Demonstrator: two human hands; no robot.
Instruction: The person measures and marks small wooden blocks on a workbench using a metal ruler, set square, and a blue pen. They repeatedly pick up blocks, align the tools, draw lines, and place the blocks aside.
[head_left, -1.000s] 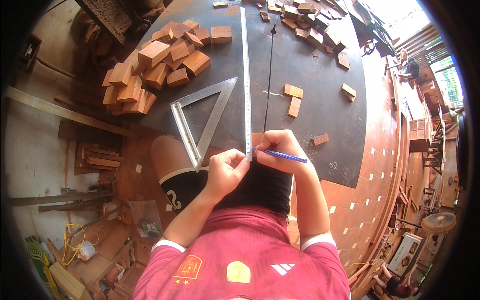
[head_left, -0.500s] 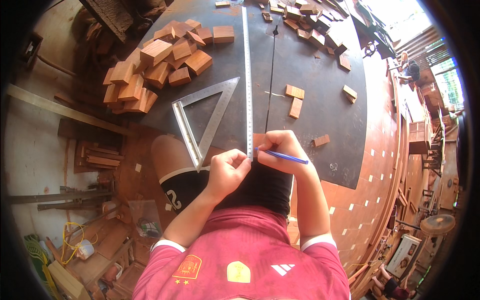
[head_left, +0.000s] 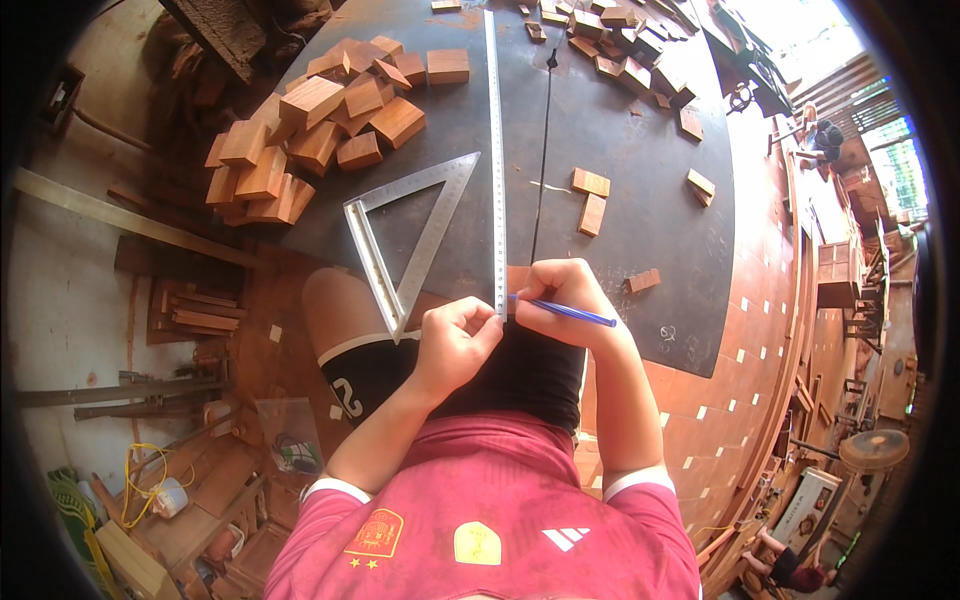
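A long metal ruler (head_left: 495, 150) runs away from me across the dark table (head_left: 640, 120). My left hand (head_left: 455, 345) pinches its near end at the table's edge. My right hand (head_left: 565, 295) is closed round a blue pen (head_left: 572, 313), its tip beside the ruler's edge. Under the ruler's near end, a piece of reddish wood (head_left: 517, 277) shows in part; the hands cover the rest. Left of the ruler lies a metal triangular square (head_left: 428, 235), its lower corner reaching over the table edge.
Wooden blocks (head_left: 310, 105) are heaped at the far left, with more blocks (head_left: 630, 45) at the far right. Two small blocks (head_left: 591, 200) and a loose block (head_left: 642, 281) lie right of the ruler. A person (head_left: 795, 572) is at the lower right, beyond the tiled floor (head_left: 690, 420).
Hardly anything differs. Both hands, the ruler and the pen keep their places, with the right hand shifted very slightly. The person at the lower right has moved a little.
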